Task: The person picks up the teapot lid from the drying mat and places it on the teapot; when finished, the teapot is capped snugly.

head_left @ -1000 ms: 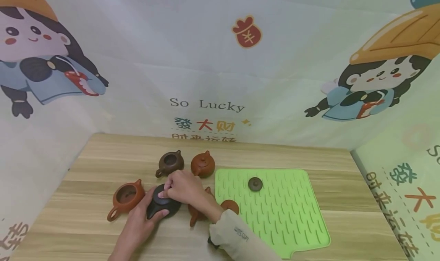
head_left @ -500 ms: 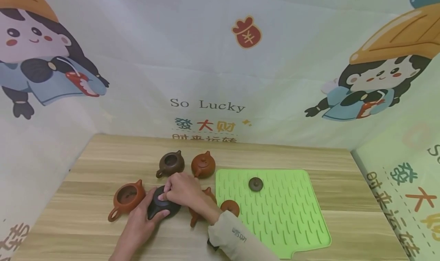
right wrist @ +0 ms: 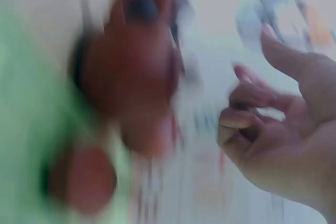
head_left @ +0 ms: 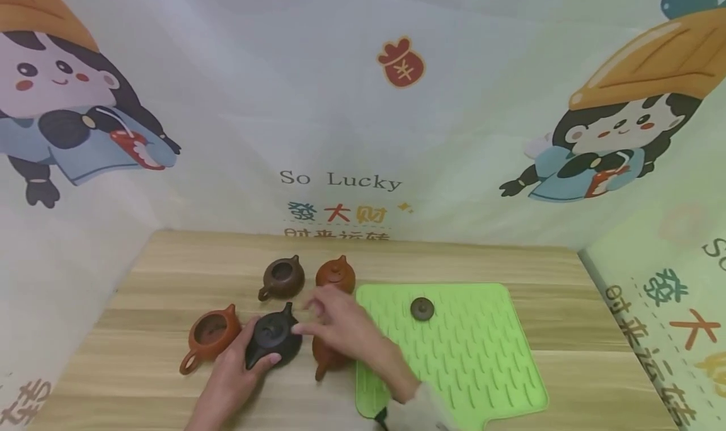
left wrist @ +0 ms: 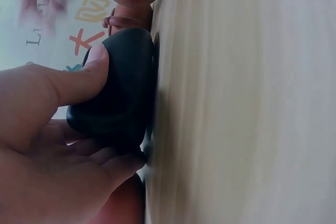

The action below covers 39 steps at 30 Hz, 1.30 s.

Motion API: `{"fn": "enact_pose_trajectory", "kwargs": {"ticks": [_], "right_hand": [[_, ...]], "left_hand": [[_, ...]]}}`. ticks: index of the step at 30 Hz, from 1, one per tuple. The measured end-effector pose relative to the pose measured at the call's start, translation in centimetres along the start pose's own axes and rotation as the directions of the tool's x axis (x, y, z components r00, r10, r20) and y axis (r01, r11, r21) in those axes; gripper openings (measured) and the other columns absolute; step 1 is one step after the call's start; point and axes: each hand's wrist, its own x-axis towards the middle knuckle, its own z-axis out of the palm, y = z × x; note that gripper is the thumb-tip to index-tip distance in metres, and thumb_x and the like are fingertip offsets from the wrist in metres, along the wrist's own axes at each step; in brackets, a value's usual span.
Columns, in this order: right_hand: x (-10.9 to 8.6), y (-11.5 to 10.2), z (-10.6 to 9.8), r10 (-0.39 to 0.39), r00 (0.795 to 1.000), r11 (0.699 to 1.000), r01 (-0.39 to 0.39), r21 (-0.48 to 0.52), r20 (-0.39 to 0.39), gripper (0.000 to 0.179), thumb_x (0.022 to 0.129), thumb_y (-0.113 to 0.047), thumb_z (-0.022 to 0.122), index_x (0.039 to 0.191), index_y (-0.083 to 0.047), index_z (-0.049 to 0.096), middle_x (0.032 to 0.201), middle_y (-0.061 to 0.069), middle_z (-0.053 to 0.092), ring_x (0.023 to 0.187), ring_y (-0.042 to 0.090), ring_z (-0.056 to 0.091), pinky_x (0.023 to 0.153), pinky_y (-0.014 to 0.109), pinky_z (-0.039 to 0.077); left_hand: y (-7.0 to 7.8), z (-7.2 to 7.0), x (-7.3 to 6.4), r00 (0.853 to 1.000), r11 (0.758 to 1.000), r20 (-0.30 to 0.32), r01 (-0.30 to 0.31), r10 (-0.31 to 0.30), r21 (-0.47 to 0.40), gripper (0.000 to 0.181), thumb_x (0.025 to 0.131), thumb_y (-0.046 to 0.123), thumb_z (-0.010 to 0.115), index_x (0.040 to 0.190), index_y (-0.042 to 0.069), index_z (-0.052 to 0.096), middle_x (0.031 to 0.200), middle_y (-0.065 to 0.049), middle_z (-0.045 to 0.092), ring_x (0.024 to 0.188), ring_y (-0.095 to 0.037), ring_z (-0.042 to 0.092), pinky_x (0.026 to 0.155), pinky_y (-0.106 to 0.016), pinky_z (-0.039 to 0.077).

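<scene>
My left hand (head_left: pixel 227 374) grips a black teapot (head_left: pixel 286 350) on the table, thumb on the near side and fingers round the left side. A black lid (head_left: pixel 270 330) sits in its mouth. In the left wrist view, thumb and fingers wrap the dark body (left wrist: pixel 123 85). My right hand (head_left: pixel 347 325), fingers loosely bent and holding nothing, hovers just right of the black teapot. Beneath it, a reddish-brown teapot (head_left: pixel 324 360) is partly hidden. The right wrist view is blurred; a round reddish lid (right wrist: pixel 92 180) shows there at the green mat's edge.
An orange-brown teapot (head_left: pixel 225 331) without a lid stands at the left. Behind are a lidless dark brown teapot (head_left: pixel 292 282) and a lidded orange-brown one (head_left: pixel 344 272). A green mat (head_left: pixel 476 368) lies at the right, bearing a dark brown lid (head_left: pixel 422 309).
My right hand has let go of the black teapot's lid and moved right, uncovering lid and spout. The left hand keeps its grip. The head view has tilted slightly upward.
</scene>
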Motion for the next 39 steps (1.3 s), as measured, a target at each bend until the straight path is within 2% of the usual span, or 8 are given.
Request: {"fn": "enact_pose_trajectory", "kwargs": {"ticks": [6,11,15,17,24,28,35,39], "right_hand": [[-6.7,8.7,-6.8,0.191,0.96,0.981,-0.181,0.069,-0.205,0.011,0.098,-0.007,0.082,0.103,-0.001,0.074,0.088,0.002,0.064,0.075,0.01,0.056,0.067,0.023,0.049],[-8.3,12.5,-8.2,0.256,0.947,0.964,-0.235,0.127,-0.194,0.02,0.099,-0.003,0.08,0.116,0.003,0.072,0.093,0.006,0.061,0.075,0.015,0.056,0.066,0.025,0.048],[-8.5,13.3,-8.2,0.26,0.946,0.959,-0.228,0.169,-0.195,0.02,0.098,0.003,0.078,0.117,0.003,0.073,0.094,0.008,0.063,0.074,0.016,0.057,0.066,0.025,0.048],[-8.5,13.6,-8.1,0.258,0.945,0.958,-0.223,0.182,-0.201,0.019,0.098,0.005,0.077,0.117,0.003,0.074,0.094,0.008,0.064,0.074,0.015,0.056,0.066,0.024,0.047],[-8.5,14.8,-8.1,0.212,0.954,0.963,-0.167,0.211,-0.213,0.017,0.099,0.002,0.078,0.115,0.002,0.074,0.091,0.007,0.065,0.068,0.009,0.052,0.064,0.023,0.045],[-8.2,14.9,-7.5,0.201,0.956,0.959,-0.148,0.241,-0.213,0.02,0.098,0.0,0.079,0.117,0.002,0.075,0.092,0.007,0.064,0.068,0.007,0.051,0.066,0.022,0.045],[-8.0,14.5,-7.2,0.249,0.94,0.949,-0.19,0.25,-0.231,0.019,0.097,0.002,0.079,0.116,0.002,0.077,0.091,0.006,0.063,0.073,0.01,0.055,0.069,0.023,0.047],[-8.1,14.4,-7.3,0.259,0.934,0.948,-0.197,0.25,-0.246,0.018,0.095,0.003,0.08,0.113,0.002,0.079,0.091,0.007,0.063,0.076,0.012,0.056,0.069,0.023,0.047]], "left_hand": [[0.5,0.0,0.5,0.999,0.999,0.013,0.048,-0.048,0.014,0.085,0.092,0.025,0.091,0.159,-0.002,0.049,0.149,-0.037,0.061,0.133,-0.059,0.062,0.105,-0.071,0.053],[0.1,-0.3,1.2,0.999,0.998,0.038,0.031,-0.034,0.055,0.097,0.092,0.036,0.091,0.164,-0.004,0.041,0.154,-0.037,0.057,0.134,-0.059,0.061,0.106,-0.071,0.053],[0.5,-1.1,3.4,0.999,0.996,0.02,-0.031,0.029,0.084,0.107,0.094,0.053,0.086,0.17,-0.001,0.033,0.159,-0.035,0.053,0.135,-0.057,0.062,0.104,-0.07,0.054],[1.8,-2.2,4.6,1.0,0.996,0.006,-0.027,0.027,0.085,0.107,0.097,0.056,0.081,0.172,0.0,0.029,0.164,-0.034,0.048,0.138,-0.057,0.058,0.104,-0.071,0.054],[8.9,-6.7,8.0,0.984,0.992,0.128,0.126,-0.127,0.014,0.102,0.108,0.039,0.073,0.172,-0.008,0.009,0.171,-0.042,0.025,0.154,-0.061,0.034,0.12,-0.072,0.04],[8.8,-6.8,9.3,0.97,0.983,0.156,0.184,-0.185,0.022,0.099,0.11,0.038,0.069,0.172,-0.009,0.007,0.169,-0.044,0.024,0.156,-0.06,0.031,0.125,-0.07,0.035],[6.9,-4.3,10.5,0.967,0.978,0.146,0.207,-0.21,0.031,0.091,0.11,0.031,0.07,0.17,-0.011,0.016,0.151,-0.049,0.048,0.149,-0.06,0.044,0.122,-0.069,0.04],[6.1,-3.5,10.9,0.963,0.977,0.169,0.214,-0.211,0.003,0.091,0.11,0.027,0.071,0.169,-0.013,0.015,0.16,-0.048,0.037,0.153,-0.061,0.037,0.123,-0.069,0.038]]}}
